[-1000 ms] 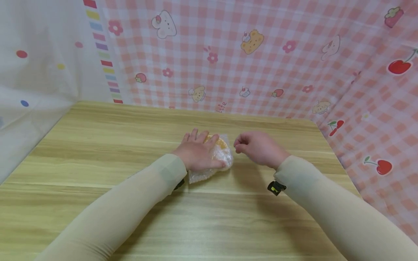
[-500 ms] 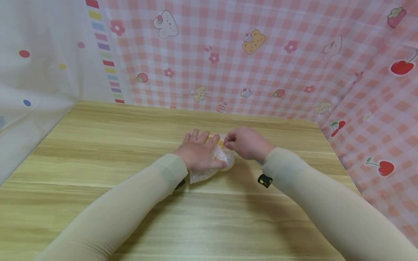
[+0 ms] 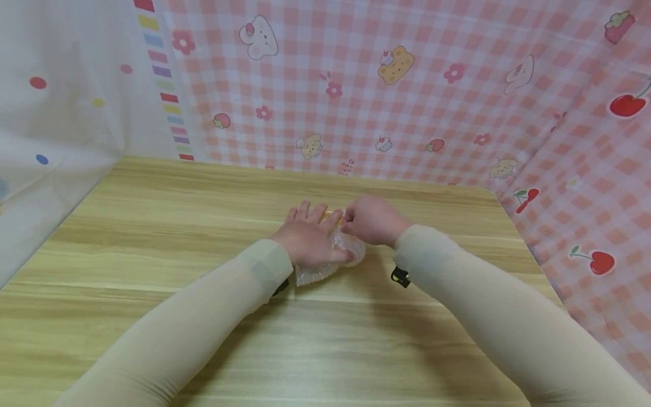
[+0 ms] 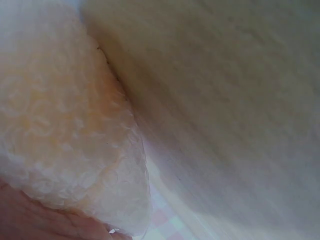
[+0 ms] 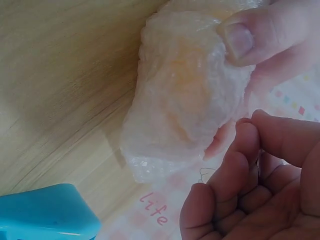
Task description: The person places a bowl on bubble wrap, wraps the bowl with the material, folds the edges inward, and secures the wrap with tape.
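Observation:
A bundle in clear bubble wrap [image 3: 316,275] lies on the table, with something orange-yellow inside whose kind I cannot tell. My left hand [image 3: 309,240] rests flat over it, fingers spread and straight. In the right wrist view, the left thumb [image 5: 237,42] presses on the wrap [image 5: 175,95]. My right hand [image 3: 373,219] is at the bundle's far right edge, beside the left index finger. Its fingers are curled and its thumb and index tips meet; nothing shows between them. Bubble wrap [image 4: 65,135] fills the left of the left wrist view.
The wood-grain table [image 3: 325,345] extends around the bundle. Behind it hangs a pink checked cloth [image 3: 315,68], also along the right side, and a white dotted cloth [image 3: 66,130] hangs on the left. A smooth blue object [image 5: 50,212] pokes into the right wrist view's corner.
The right hand has moved left from beside the bundle to its far right edge, fingers still curled. The left hand and the bundle stay in place.

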A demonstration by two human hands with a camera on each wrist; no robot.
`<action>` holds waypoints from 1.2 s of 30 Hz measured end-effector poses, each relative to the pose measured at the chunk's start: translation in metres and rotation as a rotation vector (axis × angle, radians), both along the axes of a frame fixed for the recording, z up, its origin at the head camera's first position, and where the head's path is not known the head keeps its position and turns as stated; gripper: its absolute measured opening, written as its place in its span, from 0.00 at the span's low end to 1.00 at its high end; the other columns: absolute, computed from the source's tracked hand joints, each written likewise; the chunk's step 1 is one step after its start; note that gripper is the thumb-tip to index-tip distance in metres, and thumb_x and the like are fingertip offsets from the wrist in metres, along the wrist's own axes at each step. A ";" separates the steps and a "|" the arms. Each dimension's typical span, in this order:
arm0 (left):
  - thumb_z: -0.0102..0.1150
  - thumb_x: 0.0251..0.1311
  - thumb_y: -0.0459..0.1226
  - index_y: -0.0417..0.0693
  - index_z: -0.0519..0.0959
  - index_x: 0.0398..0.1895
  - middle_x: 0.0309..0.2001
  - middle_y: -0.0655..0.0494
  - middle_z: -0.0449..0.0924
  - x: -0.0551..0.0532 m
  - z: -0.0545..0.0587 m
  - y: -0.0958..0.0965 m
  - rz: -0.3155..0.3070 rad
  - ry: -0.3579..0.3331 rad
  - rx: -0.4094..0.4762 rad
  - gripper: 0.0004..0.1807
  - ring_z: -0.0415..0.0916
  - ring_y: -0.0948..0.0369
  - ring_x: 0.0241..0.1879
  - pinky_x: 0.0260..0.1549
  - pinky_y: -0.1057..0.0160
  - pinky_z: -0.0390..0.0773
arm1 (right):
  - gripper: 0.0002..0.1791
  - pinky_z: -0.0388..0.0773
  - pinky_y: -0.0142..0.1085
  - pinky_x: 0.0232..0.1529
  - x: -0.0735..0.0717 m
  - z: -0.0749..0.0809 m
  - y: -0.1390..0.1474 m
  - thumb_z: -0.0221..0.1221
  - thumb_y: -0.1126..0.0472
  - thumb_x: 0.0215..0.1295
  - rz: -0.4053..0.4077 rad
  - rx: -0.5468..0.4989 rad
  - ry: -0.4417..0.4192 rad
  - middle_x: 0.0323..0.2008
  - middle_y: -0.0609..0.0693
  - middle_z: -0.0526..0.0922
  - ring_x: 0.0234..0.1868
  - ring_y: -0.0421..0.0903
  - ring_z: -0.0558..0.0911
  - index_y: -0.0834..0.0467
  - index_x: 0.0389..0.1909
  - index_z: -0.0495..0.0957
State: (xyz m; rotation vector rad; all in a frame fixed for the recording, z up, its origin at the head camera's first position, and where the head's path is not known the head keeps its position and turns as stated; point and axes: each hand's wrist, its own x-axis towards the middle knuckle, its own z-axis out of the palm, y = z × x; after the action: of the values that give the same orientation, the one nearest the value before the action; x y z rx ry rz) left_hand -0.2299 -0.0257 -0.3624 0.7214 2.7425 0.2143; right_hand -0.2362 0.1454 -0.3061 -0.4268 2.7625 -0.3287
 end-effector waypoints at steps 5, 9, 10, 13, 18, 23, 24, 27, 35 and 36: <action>0.39 0.59 0.82 0.62 0.42 0.88 0.87 0.46 0.39 0.000 0.000 0.001 0.000 0.005 0.003 0.61 0.30 0.35 0.84 0.81 0.33 0.39 | 0.11 0.78 0.35 0.38 -0.002 -0.004 -0.004 0.62 0.57 0.74 0.017 0.023 0.023 0.32 0.49 0.87 0.32 0.43 0.80 0.57 0.32 0.87; 0.39 0.60 0.82 0.61 0.41 0.88 0.87 0.46 0.40 -0.001 0.000 0.001 -0.005 0.015 -0.002 0.61 0.30 0.34 0.84 0.81 0.33 0.39 | 0.14 0.75 0.33 0.32 -0.003 -0.005 -0.008 0.63 0.57 0.73 -0.013 0.028 0.003 0.25 0.46 0.81 0.27 0.42 0.77 0.56 0.26 0.83; 0.39 0.60 0.82 0.61 0.41 0.88 0.87 0.46 0.40 0.000 0.000 0.001 -0.006 0.019 -0.003 0.61 0.30 0.34 0.84 0.81 0.33 0.39 | 0.14 0.74 0.33 0.31 -0.003 -0.005 -0.009 0.62 0.57 0.73 -0.015 0.038 0.001 0.23 0.46 0.79 0.26 0.42 0.75 0.55 0.24 0.82; 0.40 0.59 0.82 0.62 0.41 0.88 0.87 0.46 0.40 0.000 -0.001 0.001 0.000 0.019 0.004 0.61 0.30 0.34 0.84 0.82 0.34 0.39 | 0.14 0.73 0.33 0.30 -0.004 -0.005 -0.013 0.63 0.59 0.69 -0.035 0.065 -0.023 0.21 0.45 0.76 0.24 0.42 0.74 0.54 0.21 0.79; 0.42 0.58 0.83 0.64 0.42 0.88 0.87 0.47 0.40 -0.001 -0.002 0.001 0.016 0.007 0.017 0.61 0.30 0.35 0.85 0.82 0.34 0.38 | 0.08 0.78 0.36 0.37 -0.005 -0.005 -0.018 0.66 0.59 0.63 -0.059 0.127 -0.036 0.30 0.50 0.84 0.30 0.46 0.79 0.56 0.25 0.84; 0.41 0.58 0.83 0.65 0.41 0.88 0.87 0.48 0.40 -0.001 -0.002 0.000 0.016 0.004 0.019 0.61 0.29 0.35 0.85 0.82 0.35 0.38 | 0.05 0.80 0.38 0.41 -0.006 -0.005 -0.022 0.67 0.60 0.60 -0.051 0.152 -0.013 0.40 0.52 0.87 0.37 0.48 0.81 0.57 0.35 0.87; 0.41 0.58 0.83 0.65 0.40 0.88 0.87 0.48 0.39 -0.001 -0.002 0.000 0.017 0.001 0.022 0.61 0.29 0.35 0.85 0.82 0.35 0.37 | 0.06 0.80 0.38 0.40 -0.006 -0.004 -0.023 0.67 0.60 0.60 -0.048 0.154 -0.015 0.41 0.52 0.87 0.37 0.48 0.81 0.57 0.35 0.87; 0.42 0.58 0.83 0.64 0.41 0.88 0.88 0.48 0.39 -0.001 -0.002 -0.001 0.023 -0.008 0.035 0.61 0.28 0.36 0.85 0.82 0.36 0.37 | 0.03 0.78 0.36 0.36 -0.006 -0.003 -0.024 0.66 0.62 0.60 -0.057 0.157 -0.030 0.41 0.52 0.87 0.36 0.48 0.81 0.57 0.33 0.86; 0.42 0.58 0.82 0.63 0.41 0.88 0.88 0.48 0.38 0.001 0.000 0.000 0.024 -0.022 0.037 0.61 0.27 0.37 0.85 0.82 0.36 0.35 | 0.04 0.83 0.40 0.47 -0.009 -0.002 -0.024 0.67 0.61 0.61 -0.081 0.175 -0.065 0.46 0.52 0.87 0.41 0.49 0.82 0.57 0.36 0.86; 0.42 0.59 0.82 0.63 0.41 0.88 0.88 0.48 0.38 0.001 0.000 0.000 0.021 -0.022 0.032 0.61 0.27 0.36 0.85 0.82 0.35 0.36 | 0.05 0.83 0.41 0.49 -0.010 -0.002 -0.023 0.67 0.61 0.61 -0.070 0.190 -0.061 0.46 0.53 0.87 0.42 0.49 0.82 0.57 0.37 0.86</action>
State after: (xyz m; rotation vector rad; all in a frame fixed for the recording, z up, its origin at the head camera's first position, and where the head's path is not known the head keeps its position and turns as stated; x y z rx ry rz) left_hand -0.2287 -0.0253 -0.3621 0.6946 2.7330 0.2696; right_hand -0.2461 0.1222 -0.3079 -0.2685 2.7215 -0.0920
